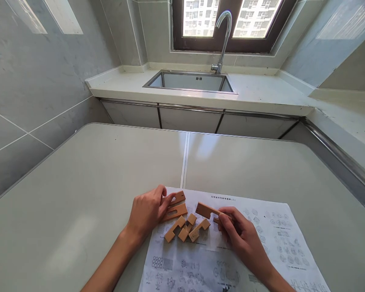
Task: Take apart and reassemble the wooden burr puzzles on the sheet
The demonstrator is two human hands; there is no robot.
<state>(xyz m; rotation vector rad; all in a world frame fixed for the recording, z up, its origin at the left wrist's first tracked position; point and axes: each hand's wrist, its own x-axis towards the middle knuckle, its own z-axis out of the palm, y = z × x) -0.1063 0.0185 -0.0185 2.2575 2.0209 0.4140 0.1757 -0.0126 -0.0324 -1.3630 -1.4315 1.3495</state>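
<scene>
My right hand (239,231) pinches a flat wooden puzzle piece (204,210) with a notch in one edge, tilted just above the paper. Part of another wooden edge shows under its fingers; whether it is a separate piece I cannot tell. My left hand (147,211) is closed, thumb and fingers at the left ends of two flat wooden pieces. The upper flat piece (179,197) is partly covered by the thumb; the lower slotted piece (180,210) lies beside it. Between my hands rest three notched wooden blocks, the left block (170,235), middle block (184,233) and right block (194,234).
Under the pieces lies a printed paper sheet (240,267) with small line diagrams. It rests on a pale table (94,170) with a centre seam. Beyond are a counter (261,89), a sink (190,90) and a tall faucet (226,36) beneath a window.
</scene>
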